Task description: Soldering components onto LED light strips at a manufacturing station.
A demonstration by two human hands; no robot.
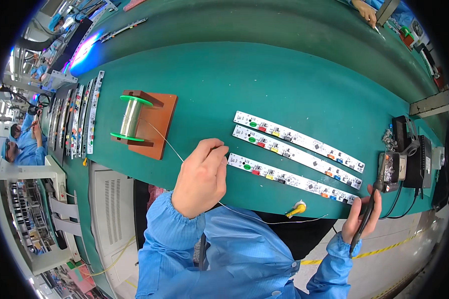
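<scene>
My left hand (202,177) is closed around the solder wire (167,139), which runs from a spool (131,117) and comes out below the palm. Its fingertips are by the left end of the nearest of three white circuit board strips (292,179); whether they touch it I cannot tell. The other two strips, a farther one (299,142) and a middle one (297,157), lie just beyond. A black soldering iron (368,212) is gripped in my right hand (361,219), close to the near strip's right end.
The spool sits on a brown stand (162,124). More board strips (92,114) lie at the left. A yellow clip (297,209) is at the table's near edge. On the right are a soldering stand (391,167) and a black box (418,162). Another person's hand (365,11) is at upper right.
</scene>
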